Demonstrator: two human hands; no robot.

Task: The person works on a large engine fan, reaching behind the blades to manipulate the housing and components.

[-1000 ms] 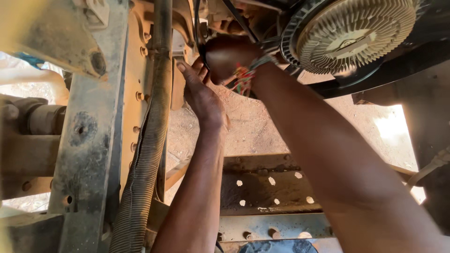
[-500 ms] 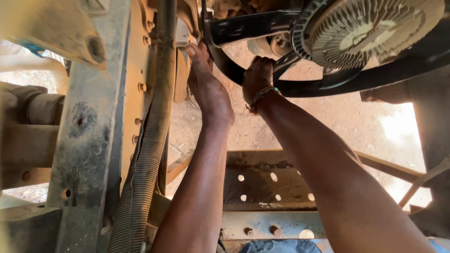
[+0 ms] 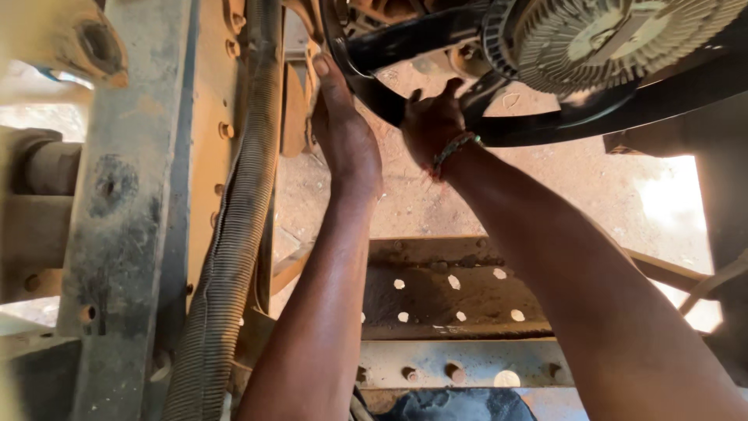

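Against both hands [image 3: 389, 132], black fan shroud [image 3: 374, 86].

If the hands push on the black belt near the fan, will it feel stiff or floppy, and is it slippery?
The black belt probably flexes rather than stays rigid: it curves in a loop past the finned fan clutch. It likely gives only a little, since the right hand grips it and the left hand presses beside it. Dust everywhere suggests a dry, grippy surface, though I cannot tell.

The finned fan clutch [image 3: 615, 39] runs past the top edge; fingertips [image 3: 321, 66] hide behind the black belt [image 3: 374, 86].
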